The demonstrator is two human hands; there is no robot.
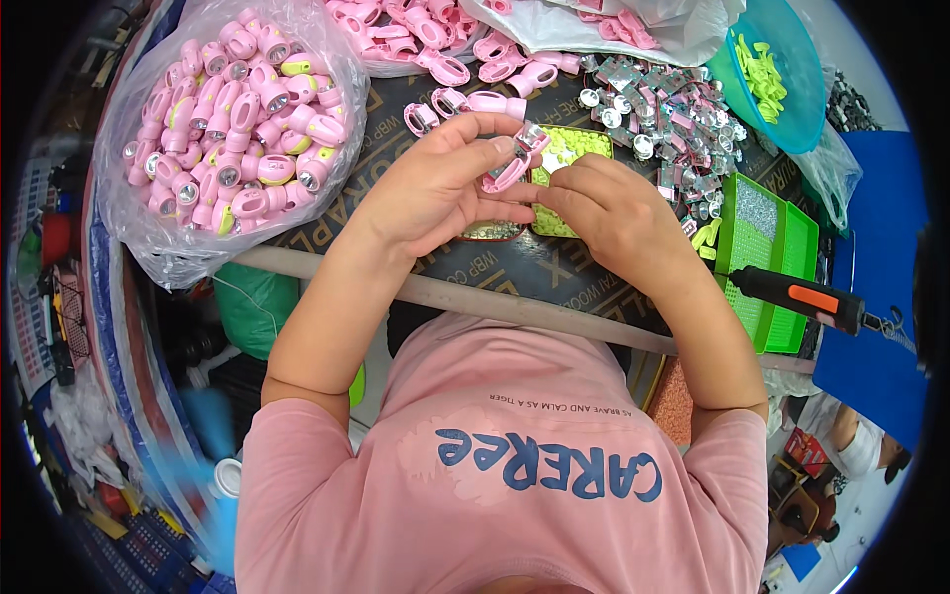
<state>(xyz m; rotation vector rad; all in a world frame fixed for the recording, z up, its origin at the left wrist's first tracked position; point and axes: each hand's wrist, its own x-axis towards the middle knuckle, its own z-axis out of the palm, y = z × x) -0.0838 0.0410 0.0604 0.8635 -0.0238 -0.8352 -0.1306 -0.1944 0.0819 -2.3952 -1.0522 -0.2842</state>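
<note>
we held a pink shell up over the near part of the dark table, with silvery metal showing at its far end. our left hand had its thumb and forefinger closed about the shell, while the other fingers reached loosely toward the right. our right hand was just beside it, fingers bent and bunched together; their tips were partly hidden, so we could not tell whether they gripped anything. beneath and beyond that hand lay small yellow-green pieces.

to the left we had a clear plastic bag full of pink flashlights. loose pink parts lay just beyond our left hand. farther right was a heap of metal pieces, some with round reflectors, and at the far right a teal bowl held yellow-green strips. nearer on the right, a black-and-orange power screwdriver crossed in front of a green basket.
</note>
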